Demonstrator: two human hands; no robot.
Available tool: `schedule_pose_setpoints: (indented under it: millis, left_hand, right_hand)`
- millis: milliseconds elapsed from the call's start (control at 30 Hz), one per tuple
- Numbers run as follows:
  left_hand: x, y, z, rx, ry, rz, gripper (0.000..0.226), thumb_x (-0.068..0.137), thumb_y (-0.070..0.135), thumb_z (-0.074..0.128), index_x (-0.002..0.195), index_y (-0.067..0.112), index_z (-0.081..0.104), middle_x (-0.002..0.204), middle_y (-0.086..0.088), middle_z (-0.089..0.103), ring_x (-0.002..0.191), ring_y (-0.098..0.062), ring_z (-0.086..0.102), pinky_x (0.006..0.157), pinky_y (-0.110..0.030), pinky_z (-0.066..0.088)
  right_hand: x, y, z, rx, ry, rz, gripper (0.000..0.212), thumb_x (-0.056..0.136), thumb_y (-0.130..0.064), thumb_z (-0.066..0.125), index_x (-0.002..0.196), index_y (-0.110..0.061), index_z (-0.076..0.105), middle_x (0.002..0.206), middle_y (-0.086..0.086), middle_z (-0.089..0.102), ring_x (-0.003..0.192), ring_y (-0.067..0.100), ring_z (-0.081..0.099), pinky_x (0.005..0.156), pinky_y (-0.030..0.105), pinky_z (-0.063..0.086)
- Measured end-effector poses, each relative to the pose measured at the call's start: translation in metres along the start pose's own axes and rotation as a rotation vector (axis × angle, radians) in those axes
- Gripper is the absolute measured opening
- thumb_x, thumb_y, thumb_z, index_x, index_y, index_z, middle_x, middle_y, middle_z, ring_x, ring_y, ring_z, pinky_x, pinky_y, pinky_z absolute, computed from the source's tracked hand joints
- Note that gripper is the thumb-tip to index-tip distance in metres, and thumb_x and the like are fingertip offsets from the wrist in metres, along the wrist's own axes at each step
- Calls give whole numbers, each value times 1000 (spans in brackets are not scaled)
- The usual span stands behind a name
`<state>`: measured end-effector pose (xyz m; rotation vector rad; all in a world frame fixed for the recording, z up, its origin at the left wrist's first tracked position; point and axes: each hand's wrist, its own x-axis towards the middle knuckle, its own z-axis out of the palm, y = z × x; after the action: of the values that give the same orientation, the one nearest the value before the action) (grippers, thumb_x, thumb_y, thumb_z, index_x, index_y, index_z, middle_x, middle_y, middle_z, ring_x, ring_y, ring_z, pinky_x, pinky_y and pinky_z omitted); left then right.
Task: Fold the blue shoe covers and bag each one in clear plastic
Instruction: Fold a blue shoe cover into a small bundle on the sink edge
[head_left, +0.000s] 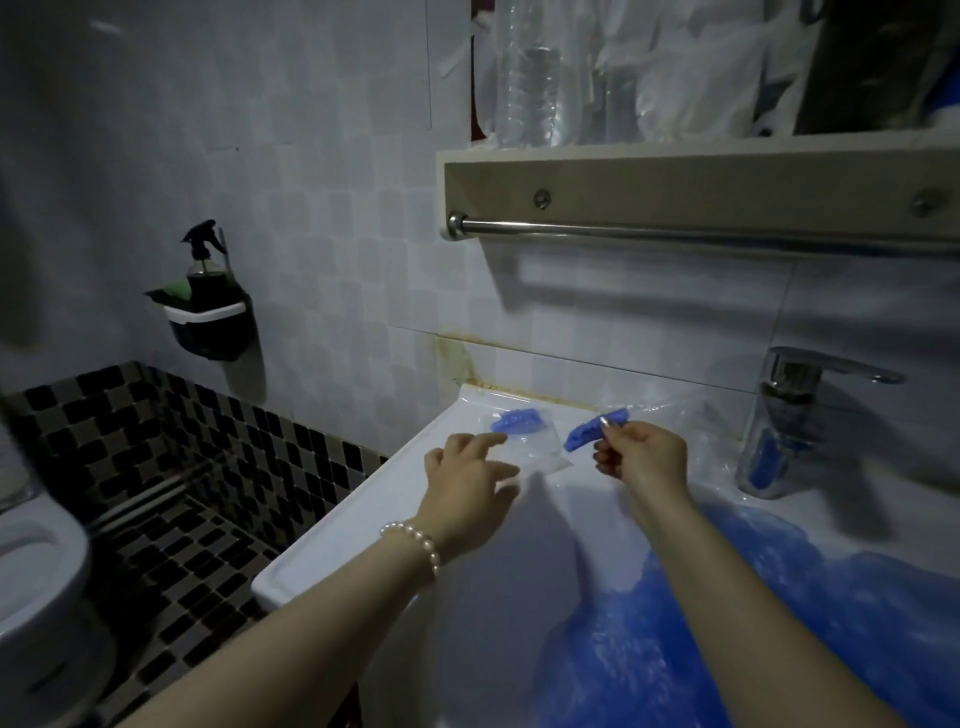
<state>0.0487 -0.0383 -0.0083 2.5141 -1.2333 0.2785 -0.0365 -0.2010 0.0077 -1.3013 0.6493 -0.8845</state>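
1. Two folded blue shoe covers are visible: a bagged shoe cover (517, 420) lies in its clear plastic bag (530, 447) at the back of the white basin ledge (363, 519), and a second folded shoe cover (592, 434) is held up just right of it.
2. The right hand (641, 454) pinches that second cover's right end with its fingers (608, 423).
3. The left hand (467, 478) hovers with fingers spread and relaxed, its fingertips just beside the bag.
4. One heap of loose blue shoe covers (727, 613) fills the basin and is cut off at the frame edge.
5. More clear plastic near the faucet (779, 415) is hard to make out.
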Motion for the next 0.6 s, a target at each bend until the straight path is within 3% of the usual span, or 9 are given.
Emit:
schedule_pose_setpoints:
  millis: [100,233,333,400,500,600]
  left_hand:
    - [6,8,20,144,-77,61,41,99,36,39,140,35,39,159,2,7,143,-27,7,112,-46,10]
    - [13,2,34,152,-188,-21,51,99,33,36,148,26,22,159,1,6,144,-27,8,114,-50,10]
    - [14,-5,30,91,-112,-12,47,100,26,36,146,21,28,157,3,20,142,-20,18,115,-43,9]
    - [13,-11,25,18,3,24,42,99,23,38,141,20,40,150,2,35,136,-17,33,113,-36,17]
    - [8,-15,13,-70,137,83,28,96,18,47,118,17,65,121,-3,64,110,-22,59,94,-30,43]
    - [1,-17,2,-205,228,23,13,91,15,58,94,13,71,93,-5,71,86,-24,65,77,-29,48]
  right_hand:
    - [9,14,-11,-121,-27,23,25,91,-8,60,66,-3,59,58,10,53,50,17,47,44,22,44]
    - [10,24,-9,-235,-105,60,27,92,-10,60,65,-3,59,58,10,53,48,16,46,45,21,40]
    - [6,25,-3,-306,-151,72,25,91,-10,59,66,-5,59,59,8,54,51,18,50,46,21,42]
    - [2,26,0,-338,-178,72,23,91,-9,59,69,-5,60,59,8,55,53,19,52,49,23,44]
    - [-6,27,5,-334,-254,59,20,92,-8,58,72,-5,61,63,9,58,56,18,57,49,21,49]
    - [-13,27,13,-279,-395,8,12,91,-7,58,80,-3,64,76,13,62,69,19,61,58,19,53]
